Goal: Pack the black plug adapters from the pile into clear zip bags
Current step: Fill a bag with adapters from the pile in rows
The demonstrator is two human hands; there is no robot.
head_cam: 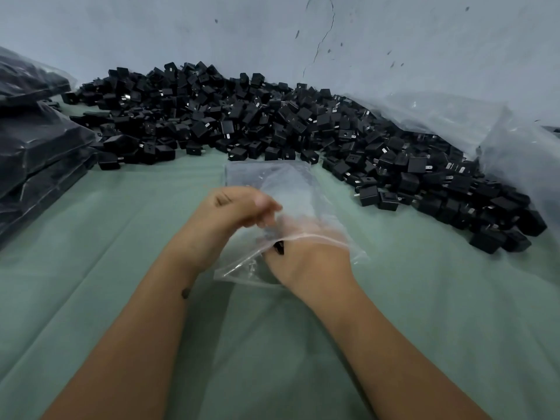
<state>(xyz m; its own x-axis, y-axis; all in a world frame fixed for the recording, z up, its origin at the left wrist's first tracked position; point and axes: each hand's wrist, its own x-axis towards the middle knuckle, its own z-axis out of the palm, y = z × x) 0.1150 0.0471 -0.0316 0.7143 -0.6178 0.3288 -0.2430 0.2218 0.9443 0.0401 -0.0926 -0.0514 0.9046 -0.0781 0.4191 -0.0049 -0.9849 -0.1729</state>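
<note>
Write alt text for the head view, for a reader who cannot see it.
Two bare hands work a clear zip bag open over a green cloth: the left hand pinches its rim, the right hand reaches inside. Behind lies a pile of black plug adapters.

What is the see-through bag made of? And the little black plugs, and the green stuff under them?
The clear zip bag looks like thin soft plastic: see-through, shiny and wrinkled. The black plug adapters look like hard matte plastic with small silvery prongs, probably metal. The green cover looks like cloth, since it lies in soft folds, though it could be a smooth sheet.
</note>
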